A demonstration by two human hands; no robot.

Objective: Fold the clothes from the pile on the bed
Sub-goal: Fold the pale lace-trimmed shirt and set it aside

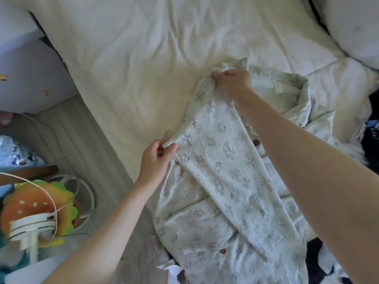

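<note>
We see a bed (143,58) under a creased cream sheet filling the middle and far side, softly lit. At far right lies a white pillow (352,27). To the left runs pale grey plank floor (82,136), with white cabinets (26,74) beyond. Near left sits a burger-shaped cushion (32,203) among looping white cables (88,193).

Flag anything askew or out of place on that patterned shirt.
The patterned shirt lies rumpled, its collar end bunched, not flat. The left hand and right hand pinch the edge of a panel folded over it. No tear or stain shows.
</note>
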